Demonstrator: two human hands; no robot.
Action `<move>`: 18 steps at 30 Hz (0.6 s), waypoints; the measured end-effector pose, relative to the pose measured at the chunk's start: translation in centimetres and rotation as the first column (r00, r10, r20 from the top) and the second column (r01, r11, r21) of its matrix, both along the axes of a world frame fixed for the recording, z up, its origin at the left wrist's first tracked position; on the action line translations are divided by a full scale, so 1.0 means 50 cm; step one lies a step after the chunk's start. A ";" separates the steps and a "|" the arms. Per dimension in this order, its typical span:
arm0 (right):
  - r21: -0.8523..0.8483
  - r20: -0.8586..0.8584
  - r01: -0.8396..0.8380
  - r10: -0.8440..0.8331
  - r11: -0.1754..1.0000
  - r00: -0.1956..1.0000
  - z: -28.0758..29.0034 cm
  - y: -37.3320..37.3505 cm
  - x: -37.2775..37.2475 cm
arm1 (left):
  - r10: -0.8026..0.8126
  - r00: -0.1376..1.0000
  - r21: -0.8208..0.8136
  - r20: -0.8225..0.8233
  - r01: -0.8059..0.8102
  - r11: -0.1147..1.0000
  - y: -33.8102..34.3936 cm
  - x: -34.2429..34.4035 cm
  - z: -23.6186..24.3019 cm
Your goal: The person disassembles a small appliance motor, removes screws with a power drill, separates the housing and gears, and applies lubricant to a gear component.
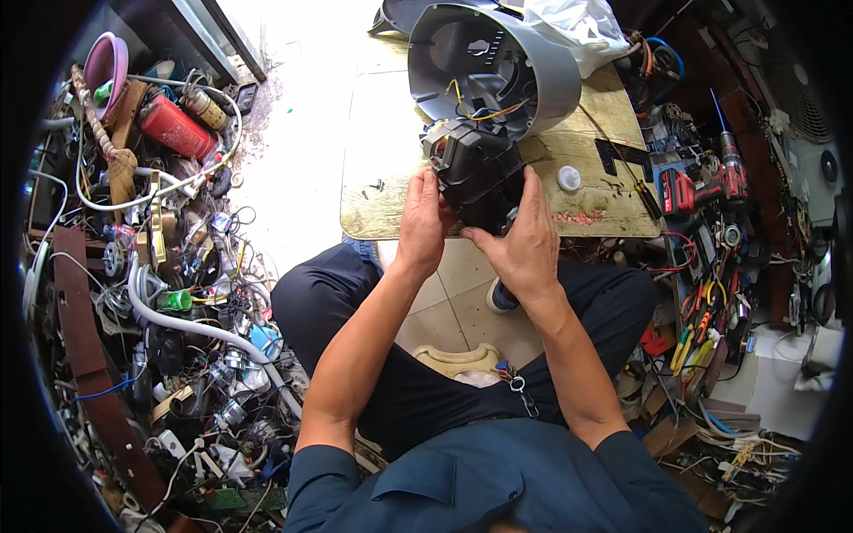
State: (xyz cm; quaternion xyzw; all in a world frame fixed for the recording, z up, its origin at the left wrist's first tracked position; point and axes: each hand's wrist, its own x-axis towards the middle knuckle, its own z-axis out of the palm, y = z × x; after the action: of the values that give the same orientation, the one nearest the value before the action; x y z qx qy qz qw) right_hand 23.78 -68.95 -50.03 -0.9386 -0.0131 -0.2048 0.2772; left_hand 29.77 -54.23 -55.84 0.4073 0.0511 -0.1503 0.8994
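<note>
Both hands grip a black plastic housing with a motor-like part (475, 173) at the front of the wooden board (373, 124). My left hand (420, 226) has its fingers round the housing's left side; my right hand (524, 240) holds its right side, thumb at the lower edge. Yellow and dark wires run from it into a grey cylindrical shell (551, 89) lying on its side behind. A white round cap (569, 178), small screws (375, 188), a screwdriver (647, 200) and a dark flat plate (610, 155) lie on the board.
A white plastic bag (582, 27) is at the back. Piled cables, parts and a red cylinder (173, 124) crowd the left floor. A red cordless drill (684, 191) and several hand tools (702, 333) fill the right side. My crossed legs (320, 311) are below the board.
</note>
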 end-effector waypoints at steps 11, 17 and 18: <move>0.002 0.032 0.040 -0.040 0.999 0.999 0.009 0.030 0.023 | 0.000 0.999 -0.041 0.049 0.002 0.999 0.017 0.006 -0.018; -0.025 0.040 -0.013 0.014 1.000 0.999 0.016 0.030 0.034 | -0.162 0.983 -0.056 -0.081 0.158 0.986 0.017 0.019 -0.002; -0.011 0.034 -0.025 0.025 1.000 0.999 0.017 0.028 0.035 | -0.229 0.969 -0.033 -0.094 0.227 0.973 0.019 0.023 0.003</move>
State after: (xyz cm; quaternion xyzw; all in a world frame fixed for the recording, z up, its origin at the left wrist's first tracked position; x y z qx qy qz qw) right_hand 25.53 -67.53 -49.20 -0.9363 -0.0307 -0.2171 0.2744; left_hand 30.91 -53.27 -55.67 0.3926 0.0460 -0.2727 0.8771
